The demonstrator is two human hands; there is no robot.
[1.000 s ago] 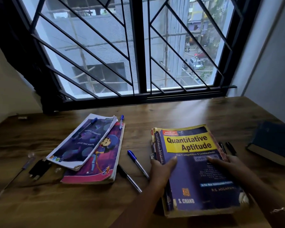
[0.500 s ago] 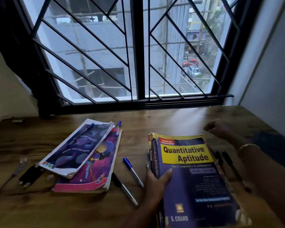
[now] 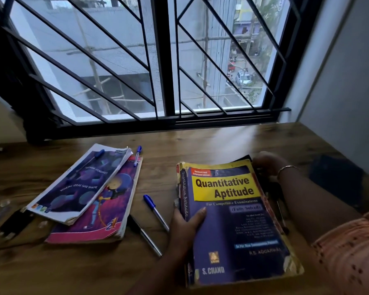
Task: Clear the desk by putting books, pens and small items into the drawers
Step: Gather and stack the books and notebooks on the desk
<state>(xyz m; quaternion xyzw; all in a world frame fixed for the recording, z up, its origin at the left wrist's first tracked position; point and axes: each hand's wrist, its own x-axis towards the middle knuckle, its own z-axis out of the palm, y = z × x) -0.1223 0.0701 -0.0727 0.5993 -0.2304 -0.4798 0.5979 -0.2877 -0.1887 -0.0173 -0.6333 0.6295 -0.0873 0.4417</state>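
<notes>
Our left hand (image 3: 186, 223) clasps the spine of the Quantitative Aptitude book (image 3: 237, 220), which lies on the near right part of the wooden desk (image 3: 200, 143). Our right hand (image 3: 267, 165) is at its far right corner, blurred; we cannot tell its grip.

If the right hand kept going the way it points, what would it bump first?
Likely the window frame. The right hand points away and left from the Quantitative Aptitude book over bare desk; depth unclear.

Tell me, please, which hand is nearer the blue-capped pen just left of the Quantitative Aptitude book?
Left. The left hand grips the book beside the pen; the right hand is at its far corner.
</notes>
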